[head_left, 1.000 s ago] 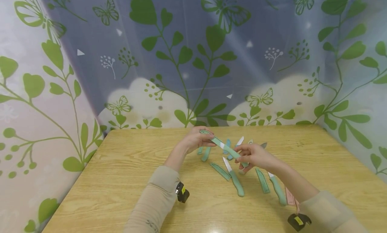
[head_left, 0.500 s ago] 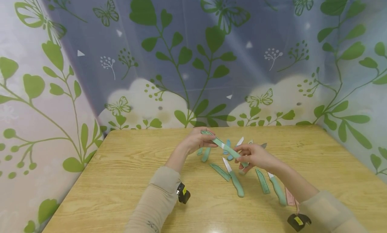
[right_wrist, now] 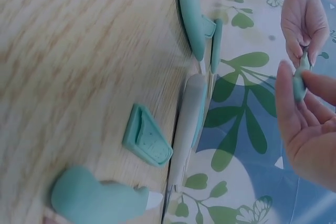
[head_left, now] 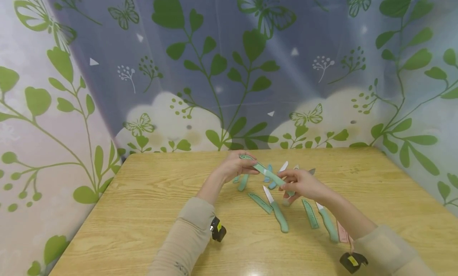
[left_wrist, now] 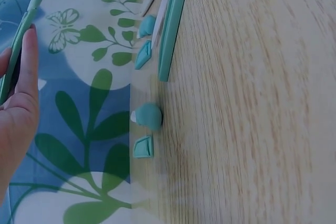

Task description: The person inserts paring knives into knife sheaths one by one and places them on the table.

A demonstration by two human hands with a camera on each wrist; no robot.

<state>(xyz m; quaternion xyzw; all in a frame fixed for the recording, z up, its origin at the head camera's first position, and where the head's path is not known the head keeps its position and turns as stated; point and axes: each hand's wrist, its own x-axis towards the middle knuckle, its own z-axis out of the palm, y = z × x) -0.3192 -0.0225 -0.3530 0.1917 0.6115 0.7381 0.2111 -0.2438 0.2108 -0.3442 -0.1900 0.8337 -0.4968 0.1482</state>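
Above the table, my left hand [head_left: 234,166] grips a green knife sheath [head_left: 259,167] between thumb and fingers. My right hand [head_left: 302,185] pinches the green handle of a paring knife [head_left: 274,178]. Most of that knife's blade is inside the sheath; a short white stretch shows at the sheath's mouth. Below them lie another green-handled paring knife [head_left: 280,218], its white blade bare, and a separate green sheath [head_left: 260,203] touching or close beside it. In the right wrist view, the right fingers [right_wrist: 286,90] close around the handle's end, with the left hand [right_wrist: 304,19] beyond.
On the wooden table [head_left: 143,212], a green sheath [head_left: 310,214], a green-handled knife [head_left: 328,224] and a pink sheath [head_left: 342,231] lie at the right. Farther back are a blue-handled knife [head_left: 273,185], a blue sheath [head_left: 268,173] and a green handle [head_left: 243,183]. A printed curtain [head_left: 200,69] hangs behind.
The white stretch of blade between handle and sheath has become shorter, as the sheath and left hand have shifted slightly right toward the right hand. Things on the table lie as before.
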